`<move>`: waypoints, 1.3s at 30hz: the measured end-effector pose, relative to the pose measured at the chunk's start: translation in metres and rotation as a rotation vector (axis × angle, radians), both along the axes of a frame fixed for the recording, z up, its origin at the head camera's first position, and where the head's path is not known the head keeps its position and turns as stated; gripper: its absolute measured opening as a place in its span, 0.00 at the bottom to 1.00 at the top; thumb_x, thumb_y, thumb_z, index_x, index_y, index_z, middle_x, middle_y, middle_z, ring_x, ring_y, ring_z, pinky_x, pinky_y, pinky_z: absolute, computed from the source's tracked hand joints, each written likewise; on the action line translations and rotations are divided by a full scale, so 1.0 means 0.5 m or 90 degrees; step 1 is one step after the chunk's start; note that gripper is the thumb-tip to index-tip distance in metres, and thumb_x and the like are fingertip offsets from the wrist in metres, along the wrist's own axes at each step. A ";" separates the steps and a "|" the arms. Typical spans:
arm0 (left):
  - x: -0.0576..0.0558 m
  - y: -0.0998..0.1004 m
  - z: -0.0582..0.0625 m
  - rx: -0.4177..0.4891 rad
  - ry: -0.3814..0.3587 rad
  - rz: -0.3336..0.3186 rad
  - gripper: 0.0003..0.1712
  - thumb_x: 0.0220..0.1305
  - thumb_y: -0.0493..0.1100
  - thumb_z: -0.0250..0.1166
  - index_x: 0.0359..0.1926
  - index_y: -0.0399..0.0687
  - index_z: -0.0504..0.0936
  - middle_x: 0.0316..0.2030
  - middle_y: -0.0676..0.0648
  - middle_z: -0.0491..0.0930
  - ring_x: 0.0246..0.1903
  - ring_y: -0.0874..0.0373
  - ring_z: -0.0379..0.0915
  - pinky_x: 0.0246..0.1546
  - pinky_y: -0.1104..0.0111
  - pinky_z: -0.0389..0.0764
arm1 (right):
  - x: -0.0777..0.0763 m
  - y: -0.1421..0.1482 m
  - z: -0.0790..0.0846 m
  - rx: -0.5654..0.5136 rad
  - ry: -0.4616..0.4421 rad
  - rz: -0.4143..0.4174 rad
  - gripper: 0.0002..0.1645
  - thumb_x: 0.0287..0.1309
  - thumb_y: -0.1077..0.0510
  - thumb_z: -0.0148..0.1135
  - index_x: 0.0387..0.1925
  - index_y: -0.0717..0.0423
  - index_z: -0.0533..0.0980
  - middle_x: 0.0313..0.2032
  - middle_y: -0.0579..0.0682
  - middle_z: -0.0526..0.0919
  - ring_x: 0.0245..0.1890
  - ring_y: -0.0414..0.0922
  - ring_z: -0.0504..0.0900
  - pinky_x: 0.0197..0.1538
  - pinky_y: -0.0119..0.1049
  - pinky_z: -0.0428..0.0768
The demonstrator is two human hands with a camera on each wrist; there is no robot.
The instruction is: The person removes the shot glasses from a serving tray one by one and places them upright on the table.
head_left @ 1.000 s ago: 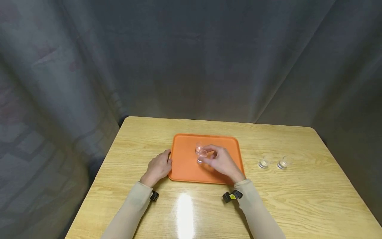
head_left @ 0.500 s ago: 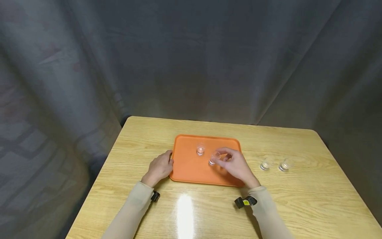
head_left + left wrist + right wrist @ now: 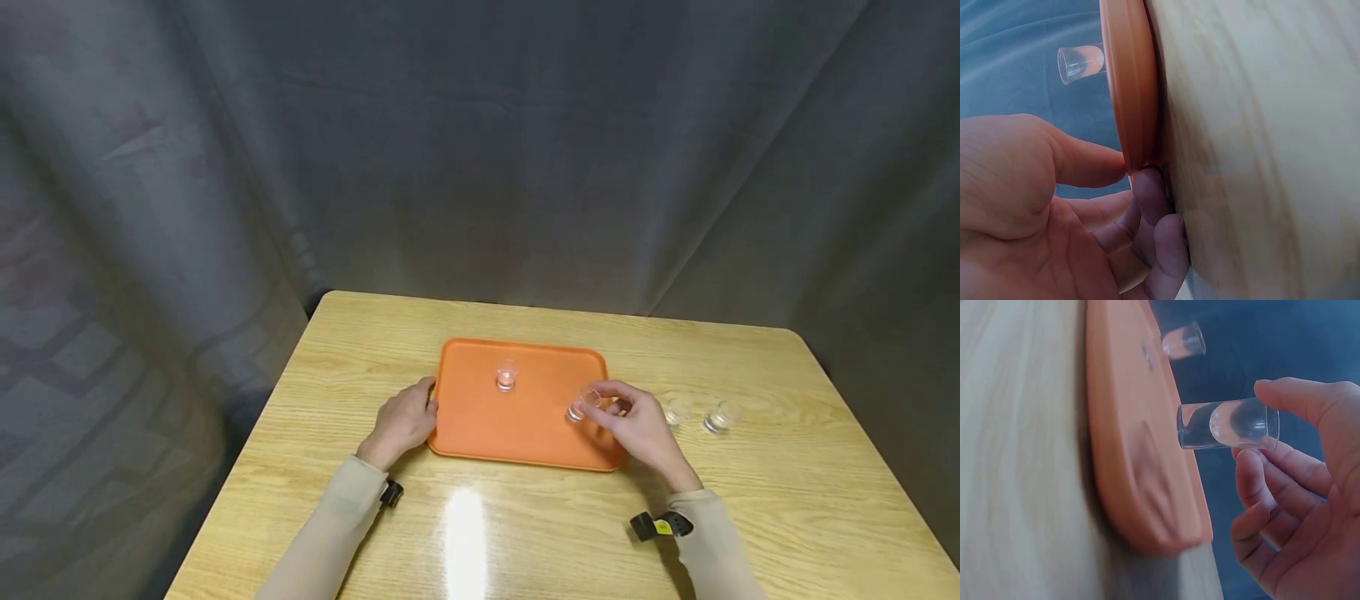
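Note:
My left hand (image 3: pixel 402 419) grips the left rim of an orange tray (image 3: pixel 480 425). In the left wrist view its thumb lies on the rim and fingertips are tucked beneath it. Over the tray's right part, my right hand (image 3: pixel 641 429) pinches a clear shot glass (image 3: pixel 577 408) between thumb and fingers. The right wrist view shows that glass (image 3: pixel 1229 425) held near its rim, its base seemingly just off the tray. Another clear shot glass (image 3: pixel 506 377) stands upright on the tray, left of the held one.
Two more clear shot glasses stand on the wooden table (image 3: pixel 750 483) right of the tray; the nearer glass (image 3: pixel 675 412) is partly behind my right hand, the other glass (image 3: pixel 720 417) farther right. A dark curtain (image 3: pixel 480 167) hangs behind the table.
My right hand has carried its glass rightward from beside the other glass on the tray to the tray's right part. My left hand has stayed at the tray's left rim.

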State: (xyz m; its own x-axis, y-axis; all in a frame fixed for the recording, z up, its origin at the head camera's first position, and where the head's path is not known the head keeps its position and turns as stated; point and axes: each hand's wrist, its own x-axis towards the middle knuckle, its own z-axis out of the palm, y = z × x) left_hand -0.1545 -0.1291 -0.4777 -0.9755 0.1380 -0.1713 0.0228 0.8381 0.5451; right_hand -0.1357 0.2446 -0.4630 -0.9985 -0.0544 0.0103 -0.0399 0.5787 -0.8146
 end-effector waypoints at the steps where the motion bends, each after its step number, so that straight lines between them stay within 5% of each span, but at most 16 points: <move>1: 0.000 0.000 0.000 0.000 -0.001 0.001 0.28 0.83 0.43 0.54 0.78 0.39 0.69 0.63 0.36 0.83 0.42 0.48 0.83 0.44 0.51 0.81 | 0.003 0.007 -0.001 0.003 0.001 -0.005 0.25 0.63 0.43 0.77 0.57 0.48 0.86 0.44 0.51 0.88 0.32 0.40 0.81 0.28 0.32 0.77; 8: 0.000 -0.002 -0.001 -0.001 0.005 0.003 0.28 0.83 0.44 0.54 0.77 0.39 0.69 0.63 0.36 0.83 0.45 0.47 0.84 0.46 0.50 0.82 | 0.010 0.048 -0.005 0.030 0.015 -0.026 0.26 0.65 0.44 0.76 0.58 0.53 0.85 0.47 0.55 0.89 0.30 0.36 0.81 0.25 0.32 0.74; 15: 0.002 -0.002 0.000 0.009 -0.001 0.000 0.28 0.83 0.43 0.54 0.78 0.39 0.69 0.62 0.36 0.83 0.34 0.53 0.78 0.39 0.56 0.77 | 0.012 0.079 -0.010 0.051 0.003 -0.064 0.32 0.66 0.40 0.74 0.62 0.56 0.83 0.46 0.54 0.89 0.30 0.36 0.80 0.28 0.33 0.75; 21: 0.002 -0.003 0.001 0.007 0.001 0.000 0.28 0.83 0.43 0.54 0.78 0.39 0.69 0.63 0.36 0.83 0.39 0.50 0.81 0.42 0.54 0.79 | 0.012 0.090 -0.008 0.060 -0.003 -0.080 0.33 0.66 0.39 0.73 0.62 0.56 0.83 0.44 0.55 0.89 0.29 0.36 0.79 0.27 0.33 0.75; 31: 0.001 -0.003 0.001 0.012 -0.002 -0.004 0.28 0.83 0.43 0.54 0.78 0.39 0.69 0.63 0.35 0.82 0.33 0.53 0.77 0.35 0.58 0.76 | 0.017 0.109 0.005 0.066 0.017 -0.110 0.29 0.66 0.39 0.74 0.58 0.53 0.85 0.39 0.39 0.87 0.29 0.34 0.77 0.29 0.32 0.74; 34: 0.002 -0.002 0.001 0.006 0.007 -0.005 0.28 0.83 0.43 0.55 0.77 0.39 0.70 0.63 0.35 0.83 0.39 0.48 0.82 0.39 0.54 0.80 | 0.019 0.118 0.007 0.074 0.025 -0.121 0.29 0.66 0.40 0.74 0.58 0.54 0.85 0.38 0.35 0.86 0.30 0.33 0.78 0.29 0.32 0.75; 39: 0.002 0.000 0.001 -0.001 0.021 -0.003 0.27 0.82 0.43 0.55 0.76 0.39 0.72 0.63 0.35 0.83 0.58 0.38 0.83 0.53 0.44 0.83 | 0.018 0.127 0.012 0.089 0.031 -0.136 0.30 0.65 0.40 0.74 0.59 0.55 0.85 0.42 0.42 0.88 0.30 0.32 0.79 0.29 0.31 0.76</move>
State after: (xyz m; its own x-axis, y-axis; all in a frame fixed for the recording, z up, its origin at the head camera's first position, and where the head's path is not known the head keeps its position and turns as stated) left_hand -0.1535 -0.1291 -0.4774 -0.9801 0.1418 -0.1391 0.0443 0.8385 0.5431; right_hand -0.1267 0.3083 -0.4568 -0.9859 0.1541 0.0657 0.0588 0.6855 -0.7257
